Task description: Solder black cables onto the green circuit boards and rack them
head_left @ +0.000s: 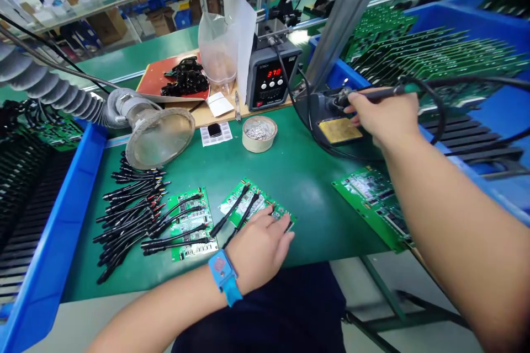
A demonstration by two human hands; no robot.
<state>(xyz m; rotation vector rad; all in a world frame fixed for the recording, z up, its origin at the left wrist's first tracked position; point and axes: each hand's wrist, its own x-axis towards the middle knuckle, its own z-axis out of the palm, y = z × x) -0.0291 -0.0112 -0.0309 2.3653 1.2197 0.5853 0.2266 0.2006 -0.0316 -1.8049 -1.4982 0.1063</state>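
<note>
"Board (pixel 240 208) first: it's near the tabletop's (pixel 306 176) front edge, around the middle, turned at a slant. Two black cables (pixel 228 212) trail off it."

"And the left hand (pixel 260 248)?"

"Palm down over the board's near side, fingers loosely spread, fingertips at its edge. Probably steadying it. Whether they pinch a wire, I can't tell; the hand hides that."

"Why the slant?"

"My guess: it turns the row of wire ends away from the wrist, so the cables can lie back toward the body."

"What's just left of it?"

"A second board (pixel 186 253), nearly square to the front edge, cables lying across it. Beside that, the cable pile (pixel 124 226), most of the ends facing the boards, handy for picking, I'd say."

"Over to the right hand (pixel 385 116)!"

"Fingers closed around the iron (pixel 387 92), its front end at the stand (pixel 327 105), sponge (pixel 340 130) just below. Going in or coming out? Can't tell. That grip looks chosen to keep fingers off the hot end."

"Farther out?"

"The tub (pixel 259 143) of silvery bits sits behind the slanted board, the station (pixel 274 80) glows red at the back, and the fume hood (pixel 159 138) hangs over the pile's far end, presumably to draw smoke."
</note>
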